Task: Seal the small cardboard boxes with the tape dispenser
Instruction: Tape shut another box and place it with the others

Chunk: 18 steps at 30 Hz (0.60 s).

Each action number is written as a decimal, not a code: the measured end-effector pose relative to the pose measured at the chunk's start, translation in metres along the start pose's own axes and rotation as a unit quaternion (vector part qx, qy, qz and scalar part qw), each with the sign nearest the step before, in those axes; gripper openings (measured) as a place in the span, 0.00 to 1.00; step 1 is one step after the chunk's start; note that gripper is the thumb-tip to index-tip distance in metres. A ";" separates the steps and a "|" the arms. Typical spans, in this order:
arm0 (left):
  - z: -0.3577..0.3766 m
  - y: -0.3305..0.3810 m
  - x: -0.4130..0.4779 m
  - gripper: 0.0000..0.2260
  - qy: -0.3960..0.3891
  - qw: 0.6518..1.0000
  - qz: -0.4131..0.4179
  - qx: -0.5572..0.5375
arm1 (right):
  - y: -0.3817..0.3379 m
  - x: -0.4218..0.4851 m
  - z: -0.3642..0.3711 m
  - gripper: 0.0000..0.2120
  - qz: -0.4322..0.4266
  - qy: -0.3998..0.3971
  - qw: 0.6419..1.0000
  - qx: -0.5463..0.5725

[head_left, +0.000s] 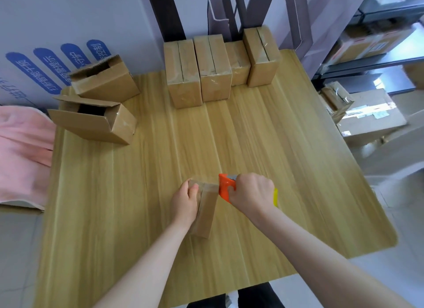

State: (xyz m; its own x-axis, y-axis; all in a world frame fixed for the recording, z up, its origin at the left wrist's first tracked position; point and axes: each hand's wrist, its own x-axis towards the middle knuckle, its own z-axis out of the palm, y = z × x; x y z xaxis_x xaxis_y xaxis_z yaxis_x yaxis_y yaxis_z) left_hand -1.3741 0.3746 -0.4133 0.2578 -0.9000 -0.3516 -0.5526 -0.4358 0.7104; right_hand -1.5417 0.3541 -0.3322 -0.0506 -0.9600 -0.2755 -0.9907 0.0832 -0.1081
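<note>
grip, right hand (251,192): clenched around the orange tape dispenser (226,187), fist closed over its handle, lower centre of the frame.
grip, left hand (184,203): grasping the small cardboard box (206,210), thumb laid over its top, fingers down its left side.
box in hand: lower centre of the wooden table (137,193), standing on end; the dispenser's orange head touches its upper right edge.
tape: a yellow edge (276,196) shows just right of the right fist.
closed boxes (220,64): 4 of them stand in a row at the table's far edge, upper centre, flaps shut.
open boxes (96,103): 2 lie on their sides at the upper left of the table, flaps out, dark insides showing.
pink cloth (23,151): off the table's left edge, mid left of the frame.
shelving (378,44): upper right, with more cartons on it.
</note>
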 end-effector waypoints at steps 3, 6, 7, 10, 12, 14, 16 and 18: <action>0.002 0.002 -0.001 0.18 0.009 1.000 -0.005 -0.010 | 0.000 0.005 0.001 0.14 -0.005 0.003 1.000 0.006; 0.006 0.005 -0.003 0.18 0.018 0.999 -0.029 -0.026 | 0.000 0.008 0.010 0.10 -0.021 0.013 0.999 -0.025; 0.008 0.006 -0.003 0.19 0.020 0.998 -0.038 -0.035 | 0.000 0.008 0.015 0.10 -0.030 0.008 0.999 -0.038; 0.009 0.010 -0.006 0.20 0.031 0.994 -0.072 -0.076 | 0.006 0.007 0.029 0.14 0.008 -0.029 1.000 -0.002; 0.013 0.016 -0.008 0.19 0.057 0.981 -0.112 -0.148 | 0.016 0.005 0.034 0.15 0.084 -0.030 0.993 0.081; 0.020 0.025 -0.011 0.16 0.090 0.952 -0.171 -0.237 | 0.026 0.000 0.035 0.19 0.140 -0.022 0.982 0.124; 0.031 0.034 -0.016 0.10 0.131 0.916 -0.224 -0.308 | 0.034 -0.005 0.032 0.22 0.174 0.000 0.971 0.165; 0.037 0.041 -0.019 0.09 0.162 0.880 -0.268 -0.357 | 0.038 -0.012 0.024 0.23 0.191 0.035 0.955 0.224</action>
State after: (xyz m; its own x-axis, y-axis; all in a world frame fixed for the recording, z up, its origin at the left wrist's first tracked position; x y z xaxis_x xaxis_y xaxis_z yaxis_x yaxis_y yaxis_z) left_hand -1.4312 0.3745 -0.4001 0.6056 -0.4690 -0.6428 0.3255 -0.5912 0.7380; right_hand -1.5759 0.3753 -0.3563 -0.4206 -0.8513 -0.3136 -0.7462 0.5212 -0.4141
